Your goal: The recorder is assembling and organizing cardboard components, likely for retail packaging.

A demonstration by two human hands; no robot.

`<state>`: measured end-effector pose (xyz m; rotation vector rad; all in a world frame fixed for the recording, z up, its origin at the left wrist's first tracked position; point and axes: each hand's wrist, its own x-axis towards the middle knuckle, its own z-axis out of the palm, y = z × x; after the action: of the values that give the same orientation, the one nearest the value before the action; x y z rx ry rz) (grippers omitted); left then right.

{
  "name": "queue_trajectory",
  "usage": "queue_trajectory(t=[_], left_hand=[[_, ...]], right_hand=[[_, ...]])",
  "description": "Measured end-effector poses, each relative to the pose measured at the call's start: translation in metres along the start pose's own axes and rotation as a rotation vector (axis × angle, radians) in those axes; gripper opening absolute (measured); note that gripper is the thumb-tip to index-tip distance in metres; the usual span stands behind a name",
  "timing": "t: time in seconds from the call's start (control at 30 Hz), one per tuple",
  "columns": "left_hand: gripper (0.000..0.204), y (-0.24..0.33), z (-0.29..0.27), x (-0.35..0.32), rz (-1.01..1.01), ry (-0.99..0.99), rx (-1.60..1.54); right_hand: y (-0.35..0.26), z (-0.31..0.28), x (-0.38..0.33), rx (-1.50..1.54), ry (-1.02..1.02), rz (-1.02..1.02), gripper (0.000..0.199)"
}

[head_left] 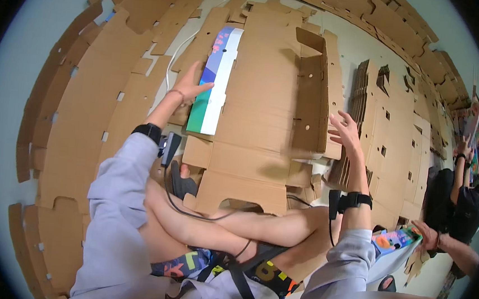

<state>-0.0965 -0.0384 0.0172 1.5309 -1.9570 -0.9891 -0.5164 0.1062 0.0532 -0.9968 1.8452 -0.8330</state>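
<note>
One cardboard box (pixel 257 100), part-folded, lying on the floor before the seated person, its raised left side (pixel 216 69) blue, green and white, its raised right side (pixel 311 107) plain brown. Left hand (pixel 186 91): fingers spread, thumb over the left side; right hand (pixel 348 137): fingers loosely parted, empty, just beside the right side, contact unclear.
</note>
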Motion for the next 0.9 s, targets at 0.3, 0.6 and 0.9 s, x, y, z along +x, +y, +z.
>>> queue_trajectory(t=[0.3, 0.6, 0.9], left_hand=[[0.091, 0.072, 0.058, -0.123, -0.072, 0.021, 0.589], [0.054, -0.012, 0.058, -0.11, 0.077, 0.088, 0.579], [0.05, 0.017, 0.084, -0.122, -0.153, 0.366, 0.485]], right_hand=[[0.054, 0.061, -0.084, -0.236, 0.239, -0.282, 0.067], [0.065, 0.048, -0.083, 0.262, 0.19, 0.04, 0.035], [0.083, 0.056, -0.064, -0.007, 0.247, -0.02, 0.039]])
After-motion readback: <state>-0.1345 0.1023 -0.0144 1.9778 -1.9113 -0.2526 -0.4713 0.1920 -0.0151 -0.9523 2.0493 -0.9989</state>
